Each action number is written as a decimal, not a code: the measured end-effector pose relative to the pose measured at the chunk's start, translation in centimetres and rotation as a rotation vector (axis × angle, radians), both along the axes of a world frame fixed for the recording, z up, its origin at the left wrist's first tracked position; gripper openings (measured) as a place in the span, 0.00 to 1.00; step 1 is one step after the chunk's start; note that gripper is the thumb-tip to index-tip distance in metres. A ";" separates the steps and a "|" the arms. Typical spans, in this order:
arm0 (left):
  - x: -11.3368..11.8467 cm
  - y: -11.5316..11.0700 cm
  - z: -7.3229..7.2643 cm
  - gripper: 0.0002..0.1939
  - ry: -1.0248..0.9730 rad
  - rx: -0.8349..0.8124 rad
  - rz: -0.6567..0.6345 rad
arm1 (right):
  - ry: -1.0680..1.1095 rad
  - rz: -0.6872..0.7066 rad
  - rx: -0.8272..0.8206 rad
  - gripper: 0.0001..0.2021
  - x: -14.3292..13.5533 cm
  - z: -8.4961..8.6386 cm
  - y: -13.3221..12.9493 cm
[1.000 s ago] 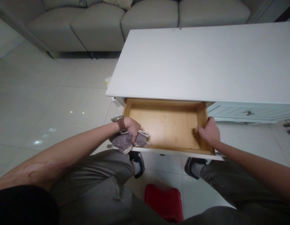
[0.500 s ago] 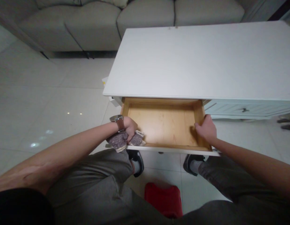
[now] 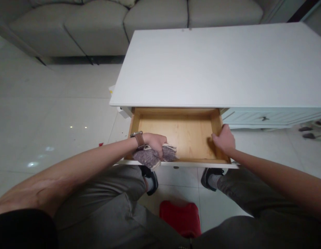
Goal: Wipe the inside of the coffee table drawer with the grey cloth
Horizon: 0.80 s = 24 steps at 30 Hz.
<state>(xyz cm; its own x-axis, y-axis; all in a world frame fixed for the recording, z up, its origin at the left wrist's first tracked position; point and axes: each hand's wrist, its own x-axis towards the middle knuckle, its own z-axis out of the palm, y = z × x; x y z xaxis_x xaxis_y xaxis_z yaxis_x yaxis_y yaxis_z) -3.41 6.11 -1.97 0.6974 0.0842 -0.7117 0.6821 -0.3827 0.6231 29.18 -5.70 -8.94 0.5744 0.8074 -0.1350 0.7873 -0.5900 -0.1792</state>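
A wooden drawer [image 3: 186, 135] stands pulled out from a white coffee table [image 3: 202, 65]. My left hand [image 3: 155, 141], with a watch on its wrist, is closed around a grey-brown cleaning cloth [image 3: 147, 157] with pale edges. Hand and cloth are over the drawer's front left part, and some of the cloth hangs across the front edge. At the drawer's right side wall, my right hand [image 3: 224, 140] grips the top edge, thumb on the inner face and the other fingers hidden outside.
A grey sofa [image 3: 98, 31] runs along behind the table. Below the drawer, a red object [image 3: 179, 218] sits on the tiled floor between my legs. A second drawer front with a dark knob [image 3: 265, 118] is at the right. Shoes [image 3: 309, 133] lie at the far right.
My left hand has moved to the right along the drawer's front, carrying the cloth. My right hand keeps its hold on the side wall. The whole view has shifted slightly.
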 end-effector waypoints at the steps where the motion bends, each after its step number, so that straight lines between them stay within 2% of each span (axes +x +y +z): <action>1: 0.5 -0.5 -0.2 0.20 -0.048 0.003 0.041 | 0.000 0.006 0.003 0.25 0.0 0.0 0.0; 4: 1.6 -1.6 -0.4 0.18 -0.142 0.007 0.099 | 0.006 0.016 0.009 0.24 -0.1 0.1 -0.1; 6: 1.8 -1.7 -0.1 0.18 -0.115 0.038 0.052 | 0.011 0.008 0.006 0.25 -0.1 0.1 -0.1; 11: -0.5 0.6 1.1 0.21 0.176 0.088 -0.130 | 0.019 0.004 0.017 0.25 -0.2 0.1 -0.1; 14: -2.6 2.4 0.8 0.20 0.418 0.059 -0.220 | 0.025 -0.007 0.014 0.25 -0.1 0.0 0.0; 16: -3.4 3.0 0.3 0.20 0.504 0.070 -0.236 | 0.026 -0.008 0.017 0.24 -0.1 -0.2 0.0; 19: -3.4 3.1 -0.3 0.20 0.436 0.032 -0.218 | 0.021 0.004 0.030 0.24 0.1 -0.5 0.0; 24: -1.9 2.5 -0.7 0.18 0.295 -0.062 -0.183 | 0.002 0.013 0.038 0.24 0.3 -0.9 0.0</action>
<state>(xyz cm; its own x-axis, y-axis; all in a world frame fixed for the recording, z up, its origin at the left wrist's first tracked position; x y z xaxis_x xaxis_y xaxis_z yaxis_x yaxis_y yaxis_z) -5.27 8.61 -2.67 0.4610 -0.0723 -0.8845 0.7597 -0.4829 0.4355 29.45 -5.71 -9.80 0.5635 0.8193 -0.1056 0.7944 -0.5725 -0.2029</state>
